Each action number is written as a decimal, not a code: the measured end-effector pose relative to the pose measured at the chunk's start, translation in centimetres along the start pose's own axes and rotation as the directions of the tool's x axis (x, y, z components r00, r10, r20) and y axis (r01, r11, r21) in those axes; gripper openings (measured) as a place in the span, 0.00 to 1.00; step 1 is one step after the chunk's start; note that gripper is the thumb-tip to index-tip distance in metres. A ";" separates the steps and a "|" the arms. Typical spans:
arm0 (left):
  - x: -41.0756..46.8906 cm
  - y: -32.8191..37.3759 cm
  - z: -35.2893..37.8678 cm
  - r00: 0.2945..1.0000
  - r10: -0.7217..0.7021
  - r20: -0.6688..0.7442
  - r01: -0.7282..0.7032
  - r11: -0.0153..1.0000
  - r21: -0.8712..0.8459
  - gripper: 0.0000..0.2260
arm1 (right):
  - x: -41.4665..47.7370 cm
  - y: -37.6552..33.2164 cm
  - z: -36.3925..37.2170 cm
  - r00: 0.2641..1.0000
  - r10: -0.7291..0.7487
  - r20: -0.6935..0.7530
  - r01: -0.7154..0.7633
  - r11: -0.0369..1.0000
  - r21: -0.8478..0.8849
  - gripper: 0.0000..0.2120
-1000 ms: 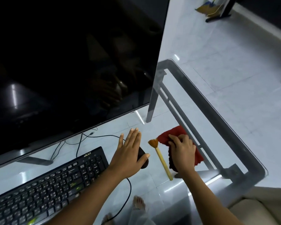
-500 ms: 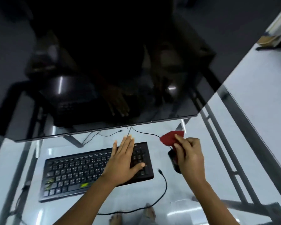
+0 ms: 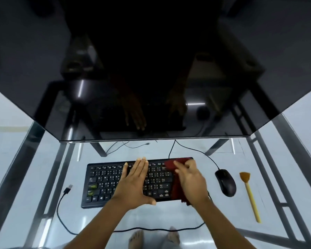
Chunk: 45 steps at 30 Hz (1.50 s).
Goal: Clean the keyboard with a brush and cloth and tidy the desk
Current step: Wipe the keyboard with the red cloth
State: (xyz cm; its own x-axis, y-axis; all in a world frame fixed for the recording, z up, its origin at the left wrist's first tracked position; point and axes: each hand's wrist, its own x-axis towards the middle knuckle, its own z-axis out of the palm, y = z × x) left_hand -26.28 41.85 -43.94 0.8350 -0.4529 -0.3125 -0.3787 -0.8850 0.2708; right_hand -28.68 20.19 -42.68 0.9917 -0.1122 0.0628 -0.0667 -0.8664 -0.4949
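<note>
Home office: glass desk (image 3: pixel 43 177), monitor (image 3: pixel 151 69)

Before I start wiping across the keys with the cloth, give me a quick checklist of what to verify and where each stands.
1. Cloth in hand: ok. The right hand presses the red cloth onto the right end of the keyboard.
2. Keyboard steadied: ok. The left hand lies flat on the middle keys.
3. Wiping path free: not ok. The left hand covers the keys leftward of the cloth.
4. Keyboard unplugged: cannot tell. A loose USB plug lies on the glass desk, but whose cable it is isn't clear.
5. Brush out of the way: ok. The brush lies beyond the mouse.
</note>
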 end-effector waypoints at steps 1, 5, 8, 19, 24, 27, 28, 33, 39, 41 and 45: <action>0.2 0.4 0.0 1.000 0.009 -0.002 -0.009 1.000 -0.005 0.60 | 0.1 0.5 -0.4 0.999 0.041 -0.031 -0.041 0.999 -0.017 0.14; -1.3 -3.5 0.2 1.000 0.030 0.008 -0.030 0.999 0.024 0.60 | -2.2 -5.8 2.7 0.990 -0.034 0.139 0.044 0.996 -0.073 0.14; -1.5 -3.2 0.2 1.000 0.023 -0.001 -0.023 1.000 0.014 0.60 | -2.5 -6.0 3.1 0.933 -0.183 0.311 0.199 0.980 -0.019 0.12; -1.2 -2.6 0.0 1.000 0.012 0.023 -0.012 1.000 0.006 0.59 | 0.0 -6.2 2.5 0.944 0.226 0.240 -0.247 0.967 0.061 0.18; -1.3 -2.7 0.0 0.999 0.019 0.036 -0.019 1.000 0.014 0.59 | 1.1 -5.6 4.0 0.957 0.229 0.179 -0.210 0.970 -0.121 0.16; -1.3 -2.9 0.0 0.999 0.029 0.033 -0.030 0.999 0.015 0.59 | -1.0 -6.2 4.6 0.918 -0.078 0.388 0.103 0.994 -0.045 0.21; -1.4 -2.8 0.1 0.999 0.030 0.033 -0.030 0.999 0.014 0.59 | -0.4 -5.3 3.4 0.912 -0.074 0.405 0.114 0.990 -0.077 0.21; -1.4 -2.6 0.1 1.000 0.009 0.030 -0.010 1.000 0.027 0.59 | 2.7 -1.4 0.2 0.949 0.265 0.171 -0.188 0.911 -0.367 0.18; -1.1 -2.7 0.3 0.998 -0.055 0.008 0.055 0.998 0.012 0.61 | -1.5 -3.5 1.4 0.902 -0.239 0.358 0.294 0.950 -0.106 0.18; -1.2 -2.7 0.4 0.998 -0.062 0.009 0.061 0.997 0.035 0.61 | -0.2 -1.9 -0.9 0.957 -0.124 0.262 0.187 0.955 -0.230 0.23; -1.1 -2.6 0.5 0.998 -0.066 -0.004 0.067 0.997 0.045 0.61 | -0.2 -1.3 -0.3 0.956 0.057 0.287 0.036 0.951 -0.309 0.20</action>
State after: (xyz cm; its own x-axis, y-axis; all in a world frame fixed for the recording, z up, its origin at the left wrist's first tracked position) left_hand -26.40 44.56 -44.77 0.8598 -0.3927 -0.3265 -0.3397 -0.9171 0.2086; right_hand -28.80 21.16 -41.80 0.9760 -0.0173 -0.2171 -0.0620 -0.9777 -0.2007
